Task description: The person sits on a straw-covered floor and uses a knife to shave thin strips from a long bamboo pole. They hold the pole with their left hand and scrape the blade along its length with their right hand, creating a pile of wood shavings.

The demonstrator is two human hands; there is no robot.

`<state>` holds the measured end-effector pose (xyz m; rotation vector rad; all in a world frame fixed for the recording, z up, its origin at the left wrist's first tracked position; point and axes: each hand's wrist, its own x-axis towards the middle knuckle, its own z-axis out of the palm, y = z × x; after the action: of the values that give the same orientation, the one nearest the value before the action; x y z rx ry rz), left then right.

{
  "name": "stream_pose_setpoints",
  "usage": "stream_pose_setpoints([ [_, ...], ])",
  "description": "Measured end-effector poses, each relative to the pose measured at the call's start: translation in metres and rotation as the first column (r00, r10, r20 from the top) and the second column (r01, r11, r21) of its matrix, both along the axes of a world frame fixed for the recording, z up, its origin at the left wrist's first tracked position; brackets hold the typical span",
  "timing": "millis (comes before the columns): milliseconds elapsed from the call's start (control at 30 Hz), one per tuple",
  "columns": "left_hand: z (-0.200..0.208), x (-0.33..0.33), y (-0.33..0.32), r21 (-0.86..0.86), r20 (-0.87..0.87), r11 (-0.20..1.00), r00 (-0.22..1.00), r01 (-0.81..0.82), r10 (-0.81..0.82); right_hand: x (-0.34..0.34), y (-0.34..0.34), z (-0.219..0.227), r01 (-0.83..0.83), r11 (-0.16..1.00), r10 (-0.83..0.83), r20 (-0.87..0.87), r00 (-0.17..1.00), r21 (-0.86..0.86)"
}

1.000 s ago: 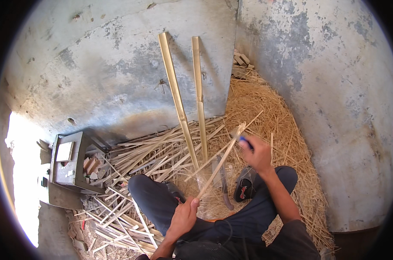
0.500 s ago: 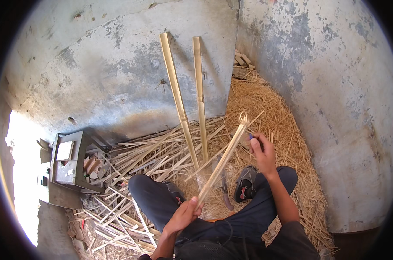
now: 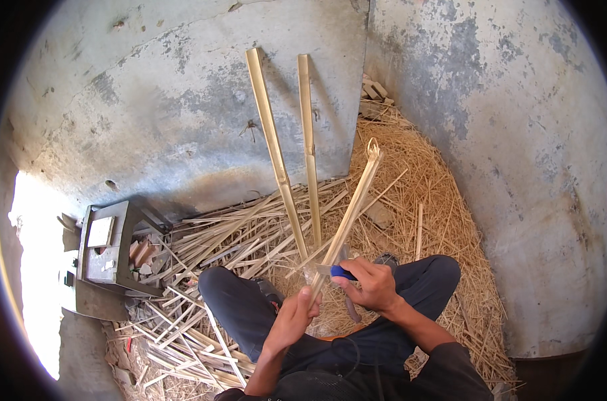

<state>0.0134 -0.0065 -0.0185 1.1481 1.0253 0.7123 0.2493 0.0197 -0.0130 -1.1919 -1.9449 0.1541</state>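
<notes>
A long split bamboo strip (image 3: 354,198) slants up and away in front of me, a curled shaving at its far tip. My left hand (image 3: 293,317) is closed round its near end. My right hand (image 3: 370,283) grips the blue handle of a knife (image 3: 341,273). Its short blade lies against the strip, just above my left fingers. Beneath the strip, between my legs, a curved tool (image 3: 351,309), maybe a sickle, rests on the ground, partly hidden by my right hand.
Two bamboo strips (image 3: 272,140) lean on the worn grey wall (image 3: 163,100). Many split strips (image 3: 216,234) lie heaped to the left, near a small dark wooden cabinet (image 3: 119,247). Thin straw-like shavings (image 3: 424,194) cover the ground on the right. Bricks (image 3: 373,89) sit in the far corner.
My right hand has come down and left with the knife, from near the strip's far end to just above my left hand. The strip has tilted steeper and shifted slightly away.
</notes>
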Motion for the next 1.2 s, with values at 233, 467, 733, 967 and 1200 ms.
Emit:
stream_pose_setpoints([
  [233, -0.003, 0.008, -0.002, 0.169, -0.121, 0.983, 0.989, -0.065, 0.086, -0.001, 0.006, 0.010, 0.027, 0.999, -0.029, 0.046, 0.999, 0.048],
  [467, -0.006, 0.008, 0.000, 0.280, -0.186, 0.959, 0.977, -0.050, 0.106, 0.004, 0.012, 0.010, 0.025, 0.997, -0.032, 0.089, 0.995, 0.075],
  [733, 0.003, 0.005, -0.001, 0.279, -0.241, 0.959, 0.963, -0.051, 0.121, 0.005, 0.019, 0.011, 0.021, 0.994, -0.033, 0.107, 0.994, 0.104],
  [967, -0.008, -0.003, -0.023, 0.238, -0.292, 0.971, 0.954, 0.007, 0.065, 0.050, 0.060, 0.011, 0.280, 0.957, -0.281, -0.001, 0.960, 0.077],
  [1200, -0.023, -0.018, -0.035, 0.167, -0.360, 0.985, 0.932, 0.039, 0.024, 0.083, 0.085, -0.006, 0.293, 0.953, -0.293, -0.011, 0.956, 0.074],
])
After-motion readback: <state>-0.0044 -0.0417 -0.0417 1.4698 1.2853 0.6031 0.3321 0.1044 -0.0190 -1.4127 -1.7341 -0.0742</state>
